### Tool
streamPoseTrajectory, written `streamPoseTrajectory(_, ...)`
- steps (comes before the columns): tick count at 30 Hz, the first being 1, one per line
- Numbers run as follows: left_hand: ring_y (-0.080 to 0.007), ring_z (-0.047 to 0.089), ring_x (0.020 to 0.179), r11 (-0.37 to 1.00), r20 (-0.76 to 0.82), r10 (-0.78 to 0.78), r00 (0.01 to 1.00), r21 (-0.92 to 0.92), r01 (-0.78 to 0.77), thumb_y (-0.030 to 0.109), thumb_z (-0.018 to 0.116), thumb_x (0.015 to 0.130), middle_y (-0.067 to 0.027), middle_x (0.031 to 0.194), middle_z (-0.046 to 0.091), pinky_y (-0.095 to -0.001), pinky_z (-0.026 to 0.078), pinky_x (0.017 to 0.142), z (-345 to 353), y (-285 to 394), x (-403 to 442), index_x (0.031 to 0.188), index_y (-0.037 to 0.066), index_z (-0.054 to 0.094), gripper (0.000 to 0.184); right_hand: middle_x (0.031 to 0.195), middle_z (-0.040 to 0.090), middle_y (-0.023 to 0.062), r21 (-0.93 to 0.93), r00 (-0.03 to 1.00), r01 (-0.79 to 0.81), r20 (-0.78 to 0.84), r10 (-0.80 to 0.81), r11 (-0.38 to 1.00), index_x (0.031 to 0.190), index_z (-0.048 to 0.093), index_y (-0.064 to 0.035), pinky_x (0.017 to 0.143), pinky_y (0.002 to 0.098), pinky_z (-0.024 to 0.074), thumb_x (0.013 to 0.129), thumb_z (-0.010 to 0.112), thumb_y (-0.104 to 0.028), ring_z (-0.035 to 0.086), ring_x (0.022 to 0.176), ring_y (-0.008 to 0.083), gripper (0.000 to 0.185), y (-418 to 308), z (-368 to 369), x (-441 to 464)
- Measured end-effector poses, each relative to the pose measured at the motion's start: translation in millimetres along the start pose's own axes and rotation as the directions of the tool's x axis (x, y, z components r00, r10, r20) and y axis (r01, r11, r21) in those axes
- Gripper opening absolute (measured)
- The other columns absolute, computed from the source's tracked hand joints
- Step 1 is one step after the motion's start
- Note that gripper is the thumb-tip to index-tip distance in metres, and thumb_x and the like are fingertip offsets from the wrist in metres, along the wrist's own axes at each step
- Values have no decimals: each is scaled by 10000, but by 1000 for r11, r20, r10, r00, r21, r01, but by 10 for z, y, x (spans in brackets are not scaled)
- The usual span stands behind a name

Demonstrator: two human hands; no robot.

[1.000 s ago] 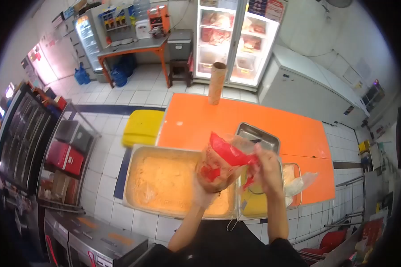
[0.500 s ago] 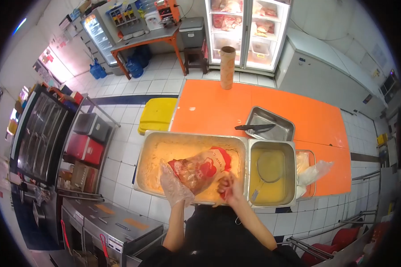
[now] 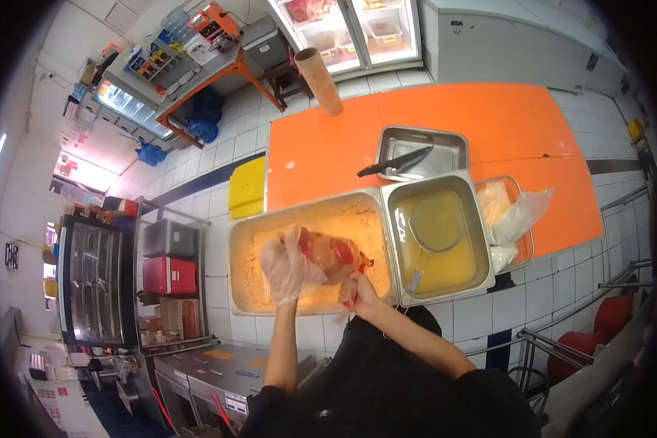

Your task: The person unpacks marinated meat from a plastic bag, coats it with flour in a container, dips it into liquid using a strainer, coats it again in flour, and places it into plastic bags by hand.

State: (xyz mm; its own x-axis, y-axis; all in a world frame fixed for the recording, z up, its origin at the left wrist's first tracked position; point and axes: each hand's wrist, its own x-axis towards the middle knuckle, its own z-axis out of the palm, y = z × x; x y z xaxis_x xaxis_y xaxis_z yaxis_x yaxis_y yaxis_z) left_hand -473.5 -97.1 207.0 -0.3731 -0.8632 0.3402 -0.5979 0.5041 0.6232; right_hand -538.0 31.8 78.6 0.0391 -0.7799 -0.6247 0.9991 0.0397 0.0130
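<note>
Your right hand point(image 3: 356, 293) is closed tight around the red end of the printed plastic bag point(image 3: 334, 257), and your left hand point(image 3: 282, 269), in a clear glove, is curled round the other end, can't tell how hard. The bag's over the middle of the deep steel pan point(image 3: 234, 274), by the orange table's point(image 3: 489, 109) near left corner. Honestly, I'd pinch that red end firmly, cradle the weight from below and stay inside the pan's near edge so nothing slips out.
</note>
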Motion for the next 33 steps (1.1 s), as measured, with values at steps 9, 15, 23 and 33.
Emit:
streamPoseTrajectory(9,-287,562,678,826,330,-456,826,-190,531,409,539,965,-160,693,548,-395,447,654,286,-102,-56,828,-17,563,448,580,347,-9,-154,991,80,-92,-95,985,770,446,-116,471,291,317,941,399,-217,318,477,136,204,-131,49,17)
streamPoseTrajectory(15,-270,563,648,969,492,-189,850,-49,243,380,528,972,-165,646,518,-396,431,612,530,-49,-354,771,-21,554,450,619,448,9,-218,977,183,-69,-202,959,856,479,-129,403,317,356,912,472,-207,398,450,156,96,-128,91,81)
streamPoseTrajectory(23,-314,527,544,935,301,-354,886,134,328,486,507,937,-214,566,524,-443,401,555,511,-816,149,655,-35,553,594,606,400,-3,-147,960,232,-125,-251,961,807,456,-134,397,345,425,953,462,-267,472,453,181,197,-235,-94,198)
streamPoseTrajectory(33,-326,613,592,988,549,-137,825,21,151,543,653,799,-223,630,613,-426,454,571,1611,-1207,431,727,-30,659,577,691,464,-6,-294,950,231,-136,-280,927,864,481,-147,546,337,463,933,481,-284,476,578,151,153,-272,-4,168)
